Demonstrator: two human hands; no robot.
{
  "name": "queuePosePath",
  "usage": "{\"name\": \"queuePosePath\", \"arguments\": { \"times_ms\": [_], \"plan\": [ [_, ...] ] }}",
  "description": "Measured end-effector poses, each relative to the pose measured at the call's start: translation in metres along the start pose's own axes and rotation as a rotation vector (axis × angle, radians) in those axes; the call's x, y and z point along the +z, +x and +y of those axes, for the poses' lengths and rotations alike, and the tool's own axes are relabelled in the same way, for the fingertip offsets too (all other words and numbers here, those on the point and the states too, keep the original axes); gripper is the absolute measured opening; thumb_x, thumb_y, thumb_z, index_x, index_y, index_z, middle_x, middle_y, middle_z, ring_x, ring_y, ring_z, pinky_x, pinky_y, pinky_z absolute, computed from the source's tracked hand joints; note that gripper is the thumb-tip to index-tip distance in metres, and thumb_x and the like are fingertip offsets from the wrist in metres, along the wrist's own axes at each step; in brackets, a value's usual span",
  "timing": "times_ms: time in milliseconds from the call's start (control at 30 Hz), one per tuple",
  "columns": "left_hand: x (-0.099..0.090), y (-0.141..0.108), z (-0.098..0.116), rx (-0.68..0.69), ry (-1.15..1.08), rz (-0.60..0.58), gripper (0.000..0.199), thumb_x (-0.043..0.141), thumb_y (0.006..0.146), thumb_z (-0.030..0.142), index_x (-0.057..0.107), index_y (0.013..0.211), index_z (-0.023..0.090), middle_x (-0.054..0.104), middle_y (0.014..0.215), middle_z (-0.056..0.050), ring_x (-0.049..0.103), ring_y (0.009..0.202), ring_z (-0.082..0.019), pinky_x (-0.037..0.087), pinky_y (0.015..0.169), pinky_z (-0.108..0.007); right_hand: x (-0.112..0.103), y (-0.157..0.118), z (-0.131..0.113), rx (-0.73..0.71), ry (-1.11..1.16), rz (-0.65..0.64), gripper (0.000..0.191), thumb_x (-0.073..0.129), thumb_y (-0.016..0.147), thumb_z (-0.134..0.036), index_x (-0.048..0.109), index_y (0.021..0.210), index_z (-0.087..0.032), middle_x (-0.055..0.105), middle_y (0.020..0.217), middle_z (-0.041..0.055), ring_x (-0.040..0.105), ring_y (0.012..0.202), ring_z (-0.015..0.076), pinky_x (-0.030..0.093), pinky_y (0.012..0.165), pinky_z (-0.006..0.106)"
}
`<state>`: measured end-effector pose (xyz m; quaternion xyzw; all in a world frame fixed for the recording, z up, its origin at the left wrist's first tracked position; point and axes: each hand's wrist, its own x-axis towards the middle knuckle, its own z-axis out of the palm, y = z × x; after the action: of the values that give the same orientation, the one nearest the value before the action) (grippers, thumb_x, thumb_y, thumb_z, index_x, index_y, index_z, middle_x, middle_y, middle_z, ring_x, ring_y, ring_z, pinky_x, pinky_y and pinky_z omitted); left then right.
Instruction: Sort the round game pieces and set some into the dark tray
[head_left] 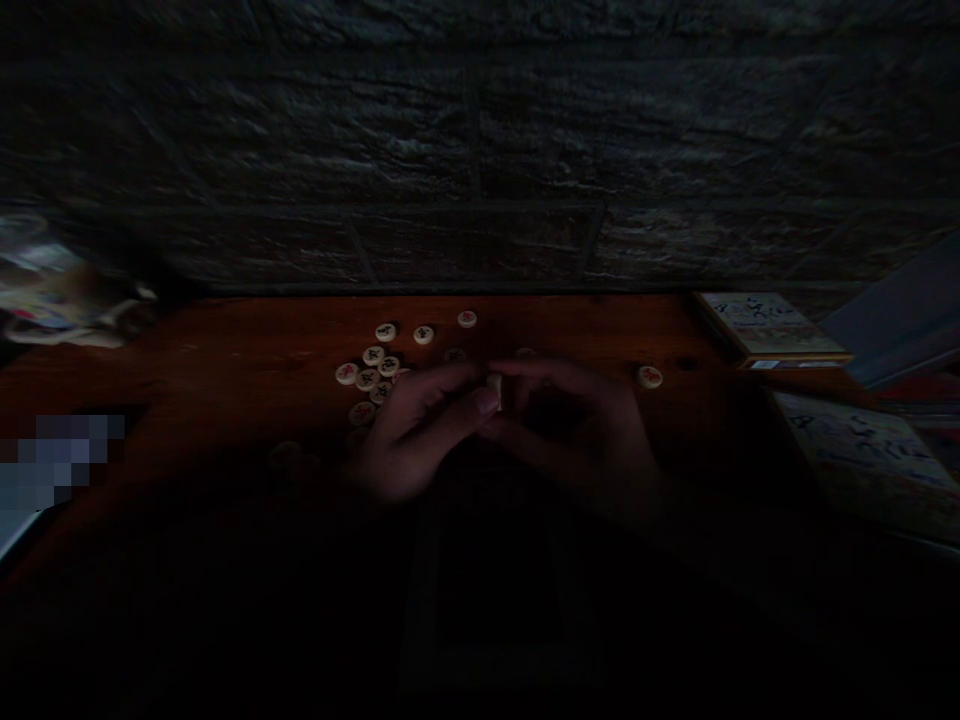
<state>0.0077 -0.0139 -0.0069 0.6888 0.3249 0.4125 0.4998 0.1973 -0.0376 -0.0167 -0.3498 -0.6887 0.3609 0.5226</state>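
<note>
My left hand (424,430) pinches a pale Chinese chess piece (498,388), held edge-on between thumb and forefinger. On the other side, my right hand (581,425) has its thumb and forefinger closed around the same piece. Just left of my hands lies a loose group of round Chinese chess pieces (367,379) with red or black characters. A red-marked piece (466,319) rests farther back, near the wall. Off to the right, another red-marked piece (650,377) lies alone. My hands partly cover some pieces behind them, and deep shadow hides my lower fingers.
The brown wooden table (247,345) ends at a dark stone-block wall (480,140). At right are a flat box (780,328) with a printed lid and a similar box (874,455) nearer me. A jar-like object (45,280) stands at far left. The front area is very dark.
</note>
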Motion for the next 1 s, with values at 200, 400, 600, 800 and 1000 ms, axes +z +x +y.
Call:
{"name": "queuePosePath", "arguments": {
  "times_ms": [200, 400, 600, 800, 1000],
  "plan": [
    [-0.0001, -0.0011, -0.0016, -0.012, -0.011, -0.004, 0.029, 0.064, 0.096, 0.041, 0.067, 0.081, 0.017, 0.061, 0.073, -0.001, 0.057, 0.072, -0.017, 0.044, 0.064, -0.028, -0.0008, -0.0008, -0.0001, -0.029, -0.017, 0.011, 0.03, 0.082, 0.087, -0.024, 0.076, 0.116, -0.021, 0.069, 0.08, -0.0016, 0.065, 0.074, 0.0132, 0.054, 0.071, 0.029],
    [0.0023, -0.0017, 0.0001, -0.047, -0.064, -0.004, 0.027, 0.061, 0.098, 0.041, 0.072, 0.089, 0.019, 0.07, 0.083, -0.004, 0.064, 0.08, -0.02, 0.049, 0.069, -0.03, 0.0001, -0.0008, 0.0021, -0.058, -0.026, -0.002, 0.034, 0.082, 0.088, -0.023, 0.075, 0.121, -0.023, 0.068, 0.082, -0.002, 0.065, 0.075, 0.0131, 0.055, 0.073, 0.029],
    [-0.0002, -0.0018, -0.0022, -0.023, -0.007, -0.005, 0.03, 0.063, 0.098, 0.044, 0.072, 0.085, 0.018, 0.066, 0.076, -0.003, 0.06, 0.072, -0.017, 0.047, 0.065, -0.028, 0.0005, -0.0004, 0.0008, -0.001, -0.01, 0.001, 0.033, 0.084, 0.085, -0.025, 0.075, 0.117, -0.023, 0.068, 0.08, -0.0015, 0.064, 0.073, 0.0139, 0.054, 0.068, 0.028],
    [0.0007, -0.0022, -0.0004, -0.01, -0.03, -0.003, 0.027, 0.062, 0.098, 0.041, 0.074, 0.091, 0.018, 0.07, 0.081, -0.004, 0.064, 0.079, -0.02, 0.049, 0.071, -0.03, 0.0003, -0.0006, 0.0002, -0.038, -0.01, 0.012, 0.031, 0.083, 0.087, -0.024, 0.076, 0.116, -0.023, 0.067, 0.079, -0.0022, 0.063, 0.073, 0.0128, 0.053, 0.07, 0.028],
    [0.0018, -0.0021, 0.0003, -0.029, -0.075, -0.006, 0.028, 0.062, 0.099, 0.041, 0.074, 0.089, 0.018, 0.07, 0.08, -0.003, 0.061, 0.075, -0.018, 0.047, 0.069, -0.029, 0.0006, -0.0012, 0.003, -0.049, -0.005, -0.003, 0.033, 0.082, 0.087, -0.022, 0.075, 0.12, -0.023, 0.066, 0.08, -0.0028, 0.063, 0.073, 0.0121, 0.053, 0.071, 0.027]
  ]
}}
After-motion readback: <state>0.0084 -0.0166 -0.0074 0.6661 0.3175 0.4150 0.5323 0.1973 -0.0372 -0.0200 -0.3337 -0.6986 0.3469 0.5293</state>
